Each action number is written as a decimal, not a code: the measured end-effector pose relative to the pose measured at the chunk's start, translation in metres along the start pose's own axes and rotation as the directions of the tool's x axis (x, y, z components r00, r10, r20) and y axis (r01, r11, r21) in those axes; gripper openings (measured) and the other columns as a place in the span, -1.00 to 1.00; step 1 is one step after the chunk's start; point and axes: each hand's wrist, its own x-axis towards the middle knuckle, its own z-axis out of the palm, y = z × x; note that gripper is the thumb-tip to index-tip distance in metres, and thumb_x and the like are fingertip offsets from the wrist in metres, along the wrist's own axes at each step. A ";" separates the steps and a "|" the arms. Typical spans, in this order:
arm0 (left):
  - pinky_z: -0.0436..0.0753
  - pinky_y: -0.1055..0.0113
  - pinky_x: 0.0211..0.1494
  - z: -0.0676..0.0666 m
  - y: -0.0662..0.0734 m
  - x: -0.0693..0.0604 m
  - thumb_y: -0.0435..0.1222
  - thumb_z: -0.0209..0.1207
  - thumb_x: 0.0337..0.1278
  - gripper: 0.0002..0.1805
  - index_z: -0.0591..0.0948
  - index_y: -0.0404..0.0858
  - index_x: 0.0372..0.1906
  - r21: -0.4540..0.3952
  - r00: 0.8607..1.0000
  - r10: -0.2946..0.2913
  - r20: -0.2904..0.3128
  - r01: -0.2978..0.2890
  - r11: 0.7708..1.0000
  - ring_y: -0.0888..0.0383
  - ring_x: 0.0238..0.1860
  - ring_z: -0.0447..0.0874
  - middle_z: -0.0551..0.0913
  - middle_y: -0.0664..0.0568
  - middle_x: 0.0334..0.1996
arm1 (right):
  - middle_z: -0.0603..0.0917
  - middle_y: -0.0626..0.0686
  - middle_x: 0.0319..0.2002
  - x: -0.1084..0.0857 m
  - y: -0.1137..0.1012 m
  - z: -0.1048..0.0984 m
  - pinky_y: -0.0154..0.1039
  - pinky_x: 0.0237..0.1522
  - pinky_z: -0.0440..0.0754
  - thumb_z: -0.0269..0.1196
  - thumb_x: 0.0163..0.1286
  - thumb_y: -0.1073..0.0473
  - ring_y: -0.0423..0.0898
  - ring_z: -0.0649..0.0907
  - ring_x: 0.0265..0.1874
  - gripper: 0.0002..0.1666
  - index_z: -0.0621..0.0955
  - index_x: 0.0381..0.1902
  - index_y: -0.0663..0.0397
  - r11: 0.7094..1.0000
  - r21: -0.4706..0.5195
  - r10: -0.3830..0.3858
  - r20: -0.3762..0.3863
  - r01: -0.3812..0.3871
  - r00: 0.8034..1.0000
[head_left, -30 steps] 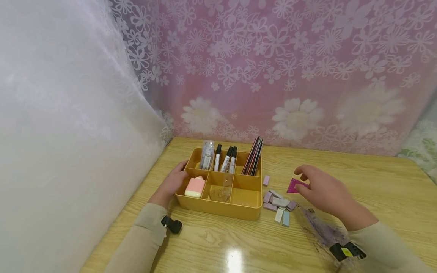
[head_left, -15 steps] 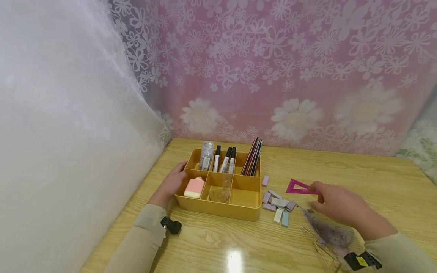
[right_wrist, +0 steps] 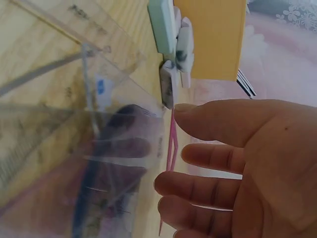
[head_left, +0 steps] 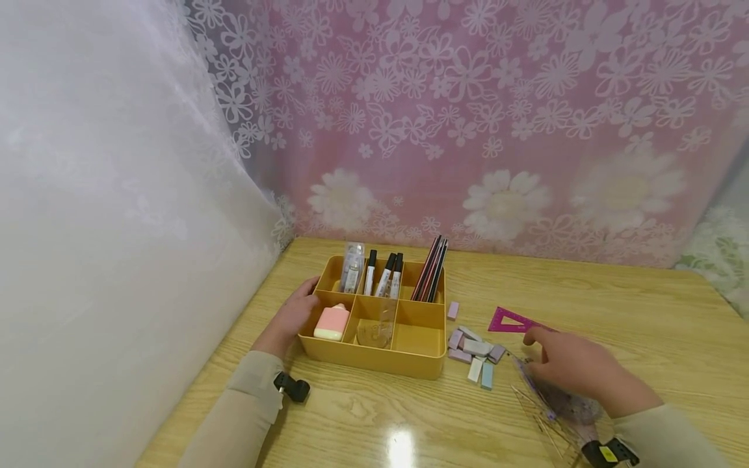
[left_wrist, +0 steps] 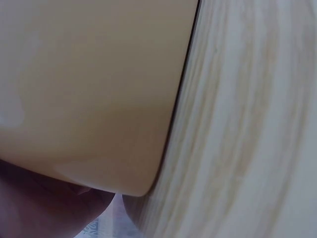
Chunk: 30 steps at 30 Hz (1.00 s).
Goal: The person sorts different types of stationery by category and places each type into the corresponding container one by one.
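Triangle [head_left: 499,317]: more of the magenta plastic shows than a second ago, when the right hand [head_left: 585,367] covered its right end; it lies where it did, flat on the worktop [head_left: 363,416], and we judge that the work here has not lifted it.
Right hand: shifted slightly nearer to us over the last half second; thumb and fingers stand apart, and we make out nothing held between them.
Reach: the triangle sits just beyond the index finger, its near edge partly overlapped in the head view — whether they touch, we cannot tell.
Clear rulers [head_left: 567,406]: under the right hand and toward us, see-through and hard to count.
Erasers [head_left: 476,348]: heaped to the left of the right hand, near its thumb.
Left hand [head_left: 292,318]: fingers wrapped on the left wall of the yellow organizer [head_left: 371,359], which we judge keeps it steady.
Compartments: to the right of the left hand — a pink bottle [head_left: 333,320] nearest, black-capped markers [head_left: 386,276] and pencils [head_left: 432,273] farther off.
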 end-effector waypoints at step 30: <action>0.04 -0.12 0.53 0.000 0.000 0.000 -0.33 -0.13 0.38 -0.30 0.11 -0.21 0.61 0.025 1.000 0.013 -0.010 -0.013 1.000 -0.12 0.53 0.05 0.14 -0.16 0.55 | 0.62 -0.07 -0.29 0.002 -0.007 0.003 -0.17 -0.51 0.33 0.19 0.25 0.13 -0.15 0.35 -0.59 -0.84 0.61 -0.21 -0.05 0.996 -0.085 -0.052 -0.136 0.040 0.989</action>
